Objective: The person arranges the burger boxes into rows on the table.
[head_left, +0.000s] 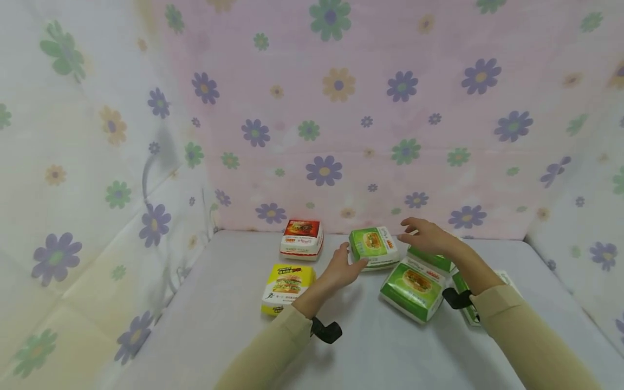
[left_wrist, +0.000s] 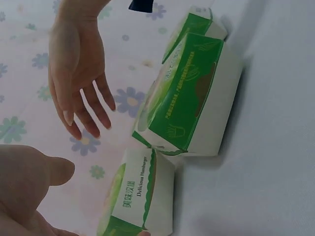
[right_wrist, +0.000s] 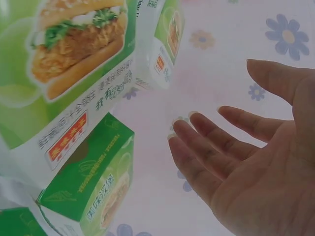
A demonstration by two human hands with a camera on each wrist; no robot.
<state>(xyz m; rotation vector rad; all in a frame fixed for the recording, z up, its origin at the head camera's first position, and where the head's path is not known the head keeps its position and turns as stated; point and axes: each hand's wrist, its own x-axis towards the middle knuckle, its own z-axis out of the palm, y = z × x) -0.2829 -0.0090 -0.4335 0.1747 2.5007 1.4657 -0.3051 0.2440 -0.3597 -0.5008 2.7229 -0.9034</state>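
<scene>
Starting at the left, we see a yellow and white burger box [head_left: 288, 285] on the pale surface [head_left: 214, 330], with a red and white box [head_left: 301, 238] just behind it, nearer the flowered cloth [head_left: 292, 103].

Next comes our left hand [head_left: 341, 269], thumb and fingers spread at the left side of the middle green and white box [head_left: 372, 245]. The thumb overlaps the box's near edge in the head view, but we cannot tell whether it presses there. That box sits towards the back of the surface, between our two hands.

On its other side hangs our right hand [head_left: 430, 238], fingers loosely extended and gripping nothing; the right wrist view shows the palm bare. Below it stands the front green box [head_left: 413, 290], turned at an angle, with the rear green box [head_left: 434, 260] behind it, partly hidden by the hand. Farthest right, the right forearm covers part of another green and white box [head_left: 472, 311].

We judge the step in hand to be placing our hands about the middle box, either to take hold or to let go; we cannot tell which. If it is to be moved, we would need both hands to close evenly on its sides without denting the card.
</scene>
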